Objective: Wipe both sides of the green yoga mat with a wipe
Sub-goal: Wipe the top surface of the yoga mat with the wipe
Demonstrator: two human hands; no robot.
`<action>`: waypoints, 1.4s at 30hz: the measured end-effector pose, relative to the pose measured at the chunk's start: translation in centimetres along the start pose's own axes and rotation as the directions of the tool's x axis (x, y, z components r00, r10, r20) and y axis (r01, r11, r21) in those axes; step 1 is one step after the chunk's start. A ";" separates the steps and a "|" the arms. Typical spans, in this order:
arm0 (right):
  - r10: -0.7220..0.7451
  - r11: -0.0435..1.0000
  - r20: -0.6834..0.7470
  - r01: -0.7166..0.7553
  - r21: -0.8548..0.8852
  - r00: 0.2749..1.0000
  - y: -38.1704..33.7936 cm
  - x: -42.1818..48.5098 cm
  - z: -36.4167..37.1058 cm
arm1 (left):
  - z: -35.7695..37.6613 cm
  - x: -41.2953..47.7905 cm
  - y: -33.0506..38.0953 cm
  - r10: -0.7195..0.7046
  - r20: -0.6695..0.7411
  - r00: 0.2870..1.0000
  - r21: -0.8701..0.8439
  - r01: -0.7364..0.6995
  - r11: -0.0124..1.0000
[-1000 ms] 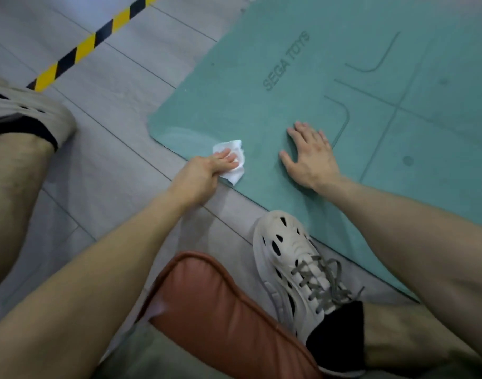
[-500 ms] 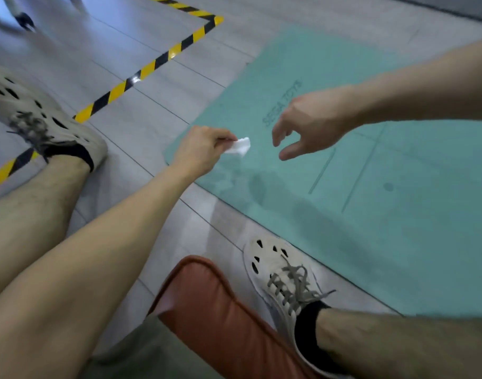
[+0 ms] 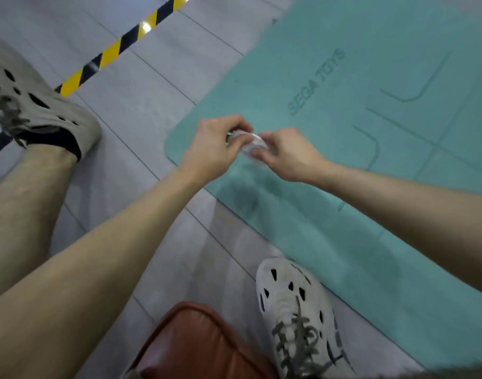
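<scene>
The green yoga mat (image 3: 371, 187) lies flat on the grey floor, filling the right half of the view, with "SEGA TOYS" printed near its left end. A small white wipe (image 3: 249, 142), blurred and crumpled, is held in the air above the mat's near left corner. My left hand (image 3: 212, 149) pinches the wipe's left side. My right hand (image 3: 286, 154) pinches its right side with thumb and fingers. Both hands are off the mat; most of the wipe is hidden between the fingers.
My two feet in pale perforated shoes rest on the floor: the left shoe (image 3: 34, 105) at far left, the right shoe (image 3: 297, 313) at the mat's near edge. A brown leather cushion (image 3: 196, 346) is at the bottom. Yellow-black tape (image 3: 111, 53) crosses the floor.
My left hand lifted the wipe off the mat's edge. My right hand left the mat, reached over and now pinches the wipe too.
</scene>
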State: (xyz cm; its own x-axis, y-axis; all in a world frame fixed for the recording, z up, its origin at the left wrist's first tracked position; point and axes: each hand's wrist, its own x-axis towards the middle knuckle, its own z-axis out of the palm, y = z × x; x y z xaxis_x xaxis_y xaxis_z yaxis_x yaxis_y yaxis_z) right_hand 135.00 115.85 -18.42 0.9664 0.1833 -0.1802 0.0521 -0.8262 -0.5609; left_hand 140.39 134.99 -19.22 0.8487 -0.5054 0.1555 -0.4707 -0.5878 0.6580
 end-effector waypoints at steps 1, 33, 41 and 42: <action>-0.028 0.999 -0.041 0.027 -0.038 0.999 1.3 0.5 0.6 | 0.5 -0.6 -1.0 -0.017 0.007 1.000 0.036 0.017 0.999; -0.276 0.931 0.043 0.278 -0.236 0.960 6.1 -0.1 9.3 | 0.0 -8.8 -7.4 -0.511 0.079 0.856 0.528 0.399 0.750; -0.024 0.983 -0.152 -0.004 -0.182 0.988 7.3 -2.1 8.5 | -0.2 -8.4 -6.6 -0.453 0.140 0.881 0.493 0.334 0.803; -0.154 0.973 -0.061 0.141 -0.181 0.986 5.4 -2.5 10.1 | -0.2 -8.6 -6.5 -0.447 0.116 0.887 0.486 0.342 0.804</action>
State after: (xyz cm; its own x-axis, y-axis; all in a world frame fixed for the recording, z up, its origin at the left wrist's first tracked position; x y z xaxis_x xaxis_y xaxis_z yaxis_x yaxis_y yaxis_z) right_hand 130.37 116.35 -29.14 0.9604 0.2754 -0.0420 0.2323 -0.8748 -0.4252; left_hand 136.22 143.33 -24.70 0.9351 -0.2588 -0.2421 -0.2054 -0.9525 0.2247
